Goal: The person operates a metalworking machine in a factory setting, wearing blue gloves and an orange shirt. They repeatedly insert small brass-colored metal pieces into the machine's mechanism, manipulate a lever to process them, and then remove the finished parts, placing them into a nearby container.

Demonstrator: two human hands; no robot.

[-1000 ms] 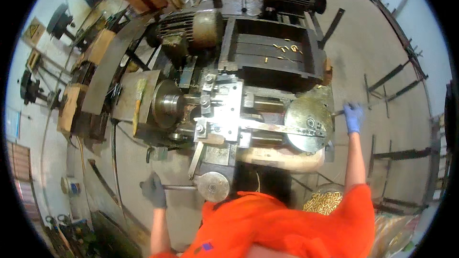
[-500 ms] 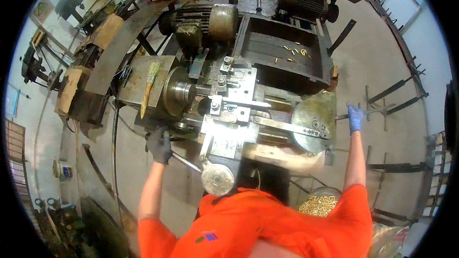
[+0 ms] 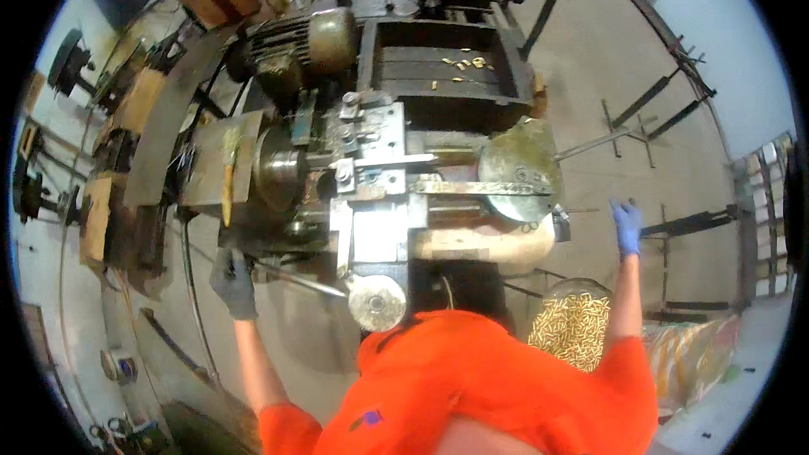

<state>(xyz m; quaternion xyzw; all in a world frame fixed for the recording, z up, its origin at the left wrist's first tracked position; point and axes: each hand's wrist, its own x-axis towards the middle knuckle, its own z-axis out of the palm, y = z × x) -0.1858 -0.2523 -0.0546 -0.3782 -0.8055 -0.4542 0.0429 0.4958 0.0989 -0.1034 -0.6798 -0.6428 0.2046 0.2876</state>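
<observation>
Head view: where are the hands?

— Left hand (image 3: pixel 233 282) is at the outer end of the lever (image 3: pixel 303 281), which slants from the disc (image 3: pixel 377 302) on the machine (image 3: pixel 378 240); I can't tell whether its fingers grip. Right hand (image 3: pixel 626 229) hangs apart, fingers loosely spread, seemingly empty.

— Which step?

— Working the lever, I'd judge; the next move calls for a firm left grip.

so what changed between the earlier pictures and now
The lever has swung forward at its outer end, where the left hand is. The right hand, earlier at the bar beside the large disc, has drawn back and is now apart from it. The view has shifted too. Unchanged: the brush on its plate, the brass pieces in the tray.
</observation>
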